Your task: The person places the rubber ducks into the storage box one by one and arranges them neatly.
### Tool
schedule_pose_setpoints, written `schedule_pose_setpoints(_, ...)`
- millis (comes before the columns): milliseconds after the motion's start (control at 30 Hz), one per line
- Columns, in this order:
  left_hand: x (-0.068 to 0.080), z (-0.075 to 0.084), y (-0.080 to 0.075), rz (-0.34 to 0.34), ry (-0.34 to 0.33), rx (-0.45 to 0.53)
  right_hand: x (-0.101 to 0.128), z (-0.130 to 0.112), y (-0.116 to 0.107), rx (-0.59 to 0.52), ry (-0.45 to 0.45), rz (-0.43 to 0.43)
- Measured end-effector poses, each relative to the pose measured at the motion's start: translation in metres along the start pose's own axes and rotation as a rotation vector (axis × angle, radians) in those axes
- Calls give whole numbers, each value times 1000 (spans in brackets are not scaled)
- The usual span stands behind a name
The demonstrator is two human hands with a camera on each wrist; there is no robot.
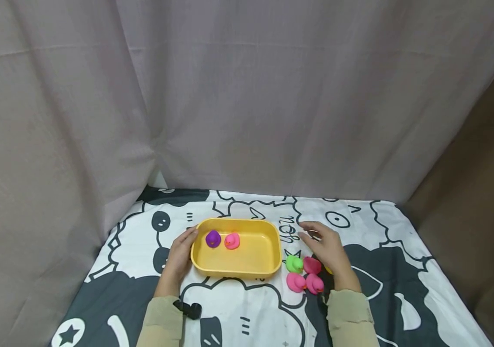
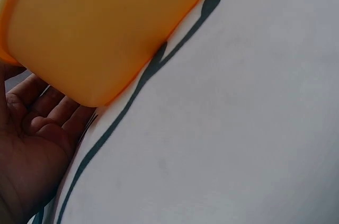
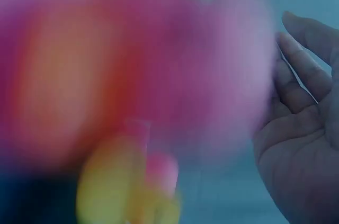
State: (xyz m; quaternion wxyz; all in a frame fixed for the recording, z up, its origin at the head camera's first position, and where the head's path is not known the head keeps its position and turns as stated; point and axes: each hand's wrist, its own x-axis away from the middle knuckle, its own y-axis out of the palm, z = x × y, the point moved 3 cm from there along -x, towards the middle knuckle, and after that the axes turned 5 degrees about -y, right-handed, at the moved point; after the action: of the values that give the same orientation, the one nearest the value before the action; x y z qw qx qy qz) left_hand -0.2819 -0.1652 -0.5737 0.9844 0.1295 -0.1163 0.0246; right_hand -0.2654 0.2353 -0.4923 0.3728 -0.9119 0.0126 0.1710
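Yellow tray (image 1: pixel 273 241), left fingers (image 1: pixel 185 239) touching (relaxed)

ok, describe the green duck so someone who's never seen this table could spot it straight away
Start at the yellow tray in the middle of the black-and-white cartoon cloth. Just off its right end, beside the right hand, sits a small cluster of toy ducks. The green duck is the one nearest the tray, and the only green one; its visible neighbours are pink.
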Motion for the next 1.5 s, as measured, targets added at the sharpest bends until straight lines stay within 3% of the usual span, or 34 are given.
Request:
schedule_pose_setpoints(100, -1, 1, 0, 1, 8, 10, 10, 26, -26, 78, 84, 29)
schedule_pose_setpoints(233, -2, 2, 0, 3, 13, 11, 22, 58, -45, 85, 217, 0)
schedule_pose_setpoints(333, -2, 2, 0, -1, 13, 5, 29, 74, -48, 55, 285, -54)
schedule_pose_setpoints(500, 0, 0, 0, 7, 6, 4, 36, 85, -45, 35, 300, -114)
schedule_pose_setpoints(933, 1, 1, 1, 14, 7, -28, 41, 92, -49, -3, 281, -129)
schedule_pose_setpoints(1133, 0, 2, 3, 3, 21, -9, 37, 92, -53, 33, 290, -73)
schedule_pose_setpoints(1333, -4, 5, 4, -14, 12, 10, 26, 76, -52, 2, 260, -22)
schedule_pose_setpoints(1500, -1, 2, 2, 6, 0, 10, 20, 56, -38, -69, 255, -19)
